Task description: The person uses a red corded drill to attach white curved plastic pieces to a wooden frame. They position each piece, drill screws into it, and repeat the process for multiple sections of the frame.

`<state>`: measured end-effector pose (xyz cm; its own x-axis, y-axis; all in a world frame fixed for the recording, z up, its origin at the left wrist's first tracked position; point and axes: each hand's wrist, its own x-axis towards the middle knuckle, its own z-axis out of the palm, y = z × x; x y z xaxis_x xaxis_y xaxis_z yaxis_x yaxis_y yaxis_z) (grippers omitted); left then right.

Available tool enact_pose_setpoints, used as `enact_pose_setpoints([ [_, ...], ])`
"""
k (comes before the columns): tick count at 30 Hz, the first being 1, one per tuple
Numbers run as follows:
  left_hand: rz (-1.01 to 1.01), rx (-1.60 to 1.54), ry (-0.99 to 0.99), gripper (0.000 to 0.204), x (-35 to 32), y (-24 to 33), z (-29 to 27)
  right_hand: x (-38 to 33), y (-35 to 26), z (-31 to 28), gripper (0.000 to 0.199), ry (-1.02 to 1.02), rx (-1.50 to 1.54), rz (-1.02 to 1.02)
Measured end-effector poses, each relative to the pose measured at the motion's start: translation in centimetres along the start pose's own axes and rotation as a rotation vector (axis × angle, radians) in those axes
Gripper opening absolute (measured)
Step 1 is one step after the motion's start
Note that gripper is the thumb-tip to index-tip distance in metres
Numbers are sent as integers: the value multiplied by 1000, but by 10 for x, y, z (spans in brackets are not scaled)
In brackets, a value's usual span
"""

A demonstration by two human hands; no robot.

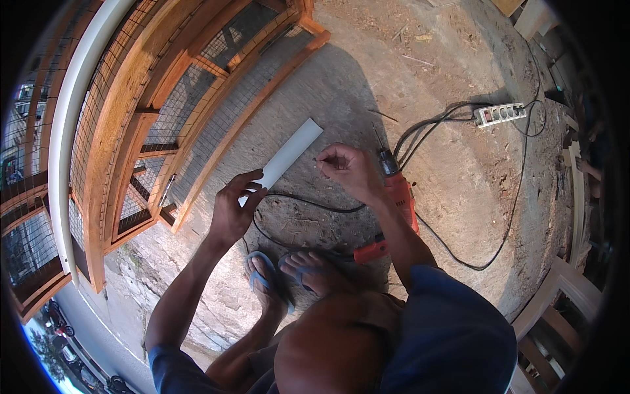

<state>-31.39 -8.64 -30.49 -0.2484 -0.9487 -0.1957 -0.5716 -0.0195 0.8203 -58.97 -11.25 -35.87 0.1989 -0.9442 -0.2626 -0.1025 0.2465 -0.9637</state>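
A flat white strip [292, 151], straight and about as wide as a few fingers, slants up and to the right above the ground. My left hand [231, 209] grips its lower end between thumb and fingers. To the right of the strip, my right hand [349, 172] is closed in a pinch, apart from the strip. Whatever sits between those fingertips is too small to make out. A red power drill [401, 197] with a black chuck and a long bit lies on the ground beside my right hand, partly hidden by my forearm.
Wooden cages with wire mesh [157, 125] stand along the left, with a long white rail [60, 131] across them. A white power strip [502, 115] lies at right, its black cable [489, 262] looping over the dirt. A slatted wooden frame [558, 289] is at lower right.
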Motion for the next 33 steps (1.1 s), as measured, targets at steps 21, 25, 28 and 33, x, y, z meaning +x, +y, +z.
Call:
enact_pose_setpoints([
  [21, -367, -815, 80, 13, 40, -28, 133, -213, 42, -41, 39, 820, -733, -28],
  [25, -380, -1007, 186, 14, 63, -32, 135, -229, 75, -55, 49, 910, -94, 334],
  [28, -406, -1064, 170, 17, 90, -23, 158, -218, 96, -63, 58, 758, 317, 338],
  [33, -419, -1121, 119, 18, 124, -7, 203, -208, 122, -61, 76, 691, 673, 81],
])
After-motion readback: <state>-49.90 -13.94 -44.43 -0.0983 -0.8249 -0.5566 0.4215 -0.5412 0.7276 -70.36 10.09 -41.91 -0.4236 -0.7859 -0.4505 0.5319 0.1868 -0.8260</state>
